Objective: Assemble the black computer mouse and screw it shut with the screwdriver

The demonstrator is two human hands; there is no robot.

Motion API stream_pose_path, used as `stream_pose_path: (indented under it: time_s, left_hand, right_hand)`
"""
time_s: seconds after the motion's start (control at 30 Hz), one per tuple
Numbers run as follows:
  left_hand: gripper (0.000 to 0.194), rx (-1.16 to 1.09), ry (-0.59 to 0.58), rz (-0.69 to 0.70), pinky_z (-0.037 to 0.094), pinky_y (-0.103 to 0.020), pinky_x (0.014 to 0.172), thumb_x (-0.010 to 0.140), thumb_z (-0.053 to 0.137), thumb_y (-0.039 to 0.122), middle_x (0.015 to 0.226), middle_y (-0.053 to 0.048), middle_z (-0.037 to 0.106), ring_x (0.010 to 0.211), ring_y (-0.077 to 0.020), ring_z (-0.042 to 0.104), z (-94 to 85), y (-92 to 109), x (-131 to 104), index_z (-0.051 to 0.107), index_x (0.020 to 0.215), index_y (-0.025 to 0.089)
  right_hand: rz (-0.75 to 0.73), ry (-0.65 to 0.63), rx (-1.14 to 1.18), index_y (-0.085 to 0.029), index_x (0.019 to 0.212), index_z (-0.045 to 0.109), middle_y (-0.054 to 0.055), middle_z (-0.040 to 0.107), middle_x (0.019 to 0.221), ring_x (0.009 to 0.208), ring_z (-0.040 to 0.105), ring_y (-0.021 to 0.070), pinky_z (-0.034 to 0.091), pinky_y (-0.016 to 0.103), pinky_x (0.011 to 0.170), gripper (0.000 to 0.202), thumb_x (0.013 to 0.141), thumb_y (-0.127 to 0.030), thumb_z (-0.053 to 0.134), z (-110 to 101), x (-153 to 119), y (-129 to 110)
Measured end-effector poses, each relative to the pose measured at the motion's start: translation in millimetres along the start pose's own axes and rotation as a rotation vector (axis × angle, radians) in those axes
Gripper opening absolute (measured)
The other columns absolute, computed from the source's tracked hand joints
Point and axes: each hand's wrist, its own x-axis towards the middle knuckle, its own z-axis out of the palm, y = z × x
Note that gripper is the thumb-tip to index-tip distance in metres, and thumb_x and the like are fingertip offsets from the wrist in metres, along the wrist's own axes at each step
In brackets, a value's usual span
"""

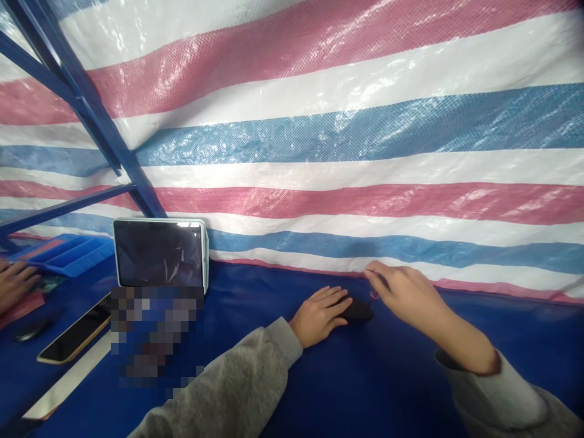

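A dark rounded object shaped like a computer mouse (359, 309) lies on the blue tabletop. My left hand (322, 313) reaches over its left end, fingers extended along the top and thumb at the near side, holding it against the table. Just right of it and slightly higher, my right hand (404, 295) is closed in a pinch, thumb against curled fingers. A small reddish-pink bit (375, 295) shows under the pinching fingers, by the mouse's right end; what it belongs to is too small and blurred to tell.
A tablet (159, 252) in a pale case stands at the left, with a pixelated patch below it. Beside it lie a phone (77, 328) and another dark mouse-like object (33, 329). Another person's hand (16, 283) is near a blue compartment tray (75, 258). Striped sheeting (342, 140) hangs behind.
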Motion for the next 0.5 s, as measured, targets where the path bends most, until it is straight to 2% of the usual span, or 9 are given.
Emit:
stream_pose_path:
  time_s: [0.1,0.2,0.33,0.5]
  left_hand:
    - [0.046,0.001,0.002,0.005,0.031,-0.04,0.117,0.1,0.04,0.043,0.145,-0.008,0.047,0.138,-0.0197,0.038,0.2,-0.2,0.0,0.046,0.138,0.018]
    - [0.045,0.003,-0.001,0.002,0.032,-0.04,0.117,0.101,0.04,0.042,0.145,-0.007,0.047,0.138,-0.0196,0.039,0.4,-0.5,-0.3,0.045,0.139,0.02]
    - [0.046,0.0,0.002,-0.01,0.031,-0.039,0.117,0.1,0.04,0.043,0.145,-0.007,0.047,0.138,-0.0194,0.039,1.0,-0.8,-0.7,0.045,0.14,0.02]
    - [0.045,0.01,-0.001,-0.004,0.032,-0.04,0.117,0.101,0.04,0.043,0.145,-0.007,0.047,0.138,-0.0195,0.039,1.9,-1.2,-0.8,0.045,0.14,0.02]
  right_hand:
    - [0.05,-0.01,-0.007,-0.022,0.087,0.062,0.004,0.068,0.062,0.061,0.065,0.0221,0.035,0.029,0.055,0.036,0.095,-0.043,0.034,-0.4,0.0,-0.8]
    - [0.035,0.001,-0.02,-0.021,0.088,0.061,0.005,0.07,0.07,0.064,0.065,0.0213,0.037,0.029,0.058,0.032,0.094,-0.033,0.033,-0.8,-0.9,-0.3]
    - [-0.054,0.056,0.028,-0.02,0.1,0.061,0.006,0.072,0.087,0.073,0.066,0.02,0.04,0.029,0.064,0.028,0.091,-0.023,0.035,2.1,-0.8,1.2]
    - [-0.014,0.019,-0.015,-0.022,0.095,0.062,0.004,0.069,0.071,0.065,0.065,0.022,0.038,0.029,0.058,0.033,0.096,-0.04,0.034,3.1,1.0,0.8]
